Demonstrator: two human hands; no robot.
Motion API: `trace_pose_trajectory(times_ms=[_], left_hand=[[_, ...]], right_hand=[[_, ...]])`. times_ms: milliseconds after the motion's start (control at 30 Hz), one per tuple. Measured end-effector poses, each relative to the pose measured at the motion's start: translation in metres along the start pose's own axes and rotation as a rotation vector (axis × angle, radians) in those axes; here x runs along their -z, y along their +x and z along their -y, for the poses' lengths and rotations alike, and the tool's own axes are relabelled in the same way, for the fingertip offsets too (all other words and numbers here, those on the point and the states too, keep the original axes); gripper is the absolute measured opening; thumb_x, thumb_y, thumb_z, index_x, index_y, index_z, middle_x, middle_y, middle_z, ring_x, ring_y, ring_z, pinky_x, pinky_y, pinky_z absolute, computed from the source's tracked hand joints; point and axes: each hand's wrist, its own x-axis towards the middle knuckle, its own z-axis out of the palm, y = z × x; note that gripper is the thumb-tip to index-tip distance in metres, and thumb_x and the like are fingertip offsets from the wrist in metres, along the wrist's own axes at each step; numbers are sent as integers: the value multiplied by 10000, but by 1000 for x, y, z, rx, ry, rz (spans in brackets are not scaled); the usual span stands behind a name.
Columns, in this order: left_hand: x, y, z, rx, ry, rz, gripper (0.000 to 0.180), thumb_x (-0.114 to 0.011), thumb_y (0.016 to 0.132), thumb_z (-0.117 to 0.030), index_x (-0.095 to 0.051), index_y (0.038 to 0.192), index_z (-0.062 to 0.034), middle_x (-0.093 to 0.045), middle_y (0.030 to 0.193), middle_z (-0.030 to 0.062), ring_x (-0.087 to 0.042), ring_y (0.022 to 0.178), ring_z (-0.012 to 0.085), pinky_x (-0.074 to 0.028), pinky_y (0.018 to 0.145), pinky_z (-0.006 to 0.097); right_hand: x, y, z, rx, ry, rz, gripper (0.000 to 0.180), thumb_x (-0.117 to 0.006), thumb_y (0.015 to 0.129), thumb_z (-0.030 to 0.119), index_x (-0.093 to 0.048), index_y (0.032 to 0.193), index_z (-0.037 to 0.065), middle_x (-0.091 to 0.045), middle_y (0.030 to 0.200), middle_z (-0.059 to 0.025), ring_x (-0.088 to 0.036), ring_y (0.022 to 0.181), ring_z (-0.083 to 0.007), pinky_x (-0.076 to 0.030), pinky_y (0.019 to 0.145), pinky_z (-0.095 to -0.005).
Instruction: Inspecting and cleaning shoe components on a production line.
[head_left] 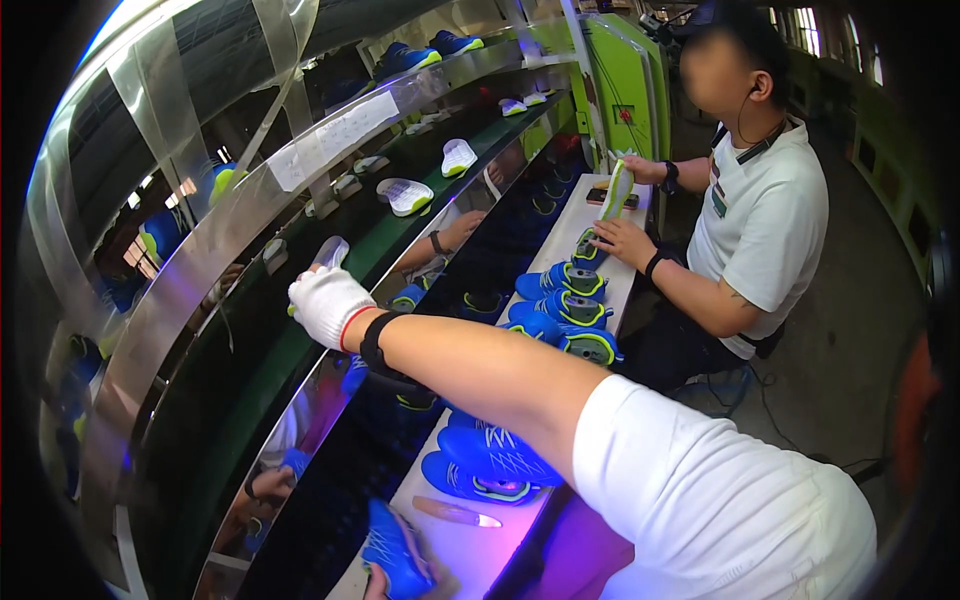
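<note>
My right hand [333,307], in a white knit glove with a black wristband, reaches across to the green conveyor belt. Its fingers are closed round a pale shoe sole [332,251], mostly hidden by the glove. At the bottom edge, my left hand [376,582] grips a blue shoe upper [395,552] with pale laces; only part of the hand shows. Beside that upper, a tapered stick with a bright tip [460,512] lies on the white bench [420,490]. More blue shoe uppers [495,452] rest just behind it, under my right forearm.
On the green belt [370,245] lie several soles, including a white one [405,196]. A metal rail and clear plastic strips stand beyond it. To the right, a seated co-worker [750,210] holds a sole [617,190] beside a row of blue shoes [568,310] on the bench.
</note>
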Motion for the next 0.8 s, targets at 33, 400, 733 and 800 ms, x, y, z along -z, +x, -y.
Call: trace_pose_trajectory(times_ms=[33, 400, 733, 800], left_hand=[[18, -8, 16, 36, 23, 12, 597, -684, 1071, -391, -522, 1530, -46, -636, 1395, 182, -596, 1297, 393, -476, 1162, 609], [67, 0, 24, -706, 1614, -79, 708, -739, 1042, -340, -425, 1632, -106, -296, 1713, 208, -346, 1537, 471, -302, 1177, 815], [-30, 34, 29, -643, 1780, -42, 444, -670, 1041, -411, -651, 1190, 7, -736, 951, 289, -725, 942, 488, -543, 793, 572], [-33, 19, 29, -807, 1459, -113, 460, -681, 1042, -426, -650, 1184, 11, -729, 929, 275, -724, 896, 481, -545, 783, 565]], right_hand=[[-2, -12, 6, 78, 54, -98, 166, -725, 864, 144, -764, 967, 19, -750, 1066, -216, -729, 1070, -357, -599, 954, -435], [132, -273, 78, 381, 828, 73, 257, -663, 1040, 297, -707, 1146, 68, -727, 901, -118, -711, 723, -325, -585, 635, -421], [99, -364, 94, -263, 1100, 453, 399, -766, 1007, 338, -736, 1261, 32, -785, 1053, -152, -769, 964, -271, -592, 863, -360], [87, -386, 92, -467, 1391, 397, 360, -802, 1001, 226, -725, 1265, -6, -797, 1116, -109, -741, 1040, -160, -581, 926, -335]])
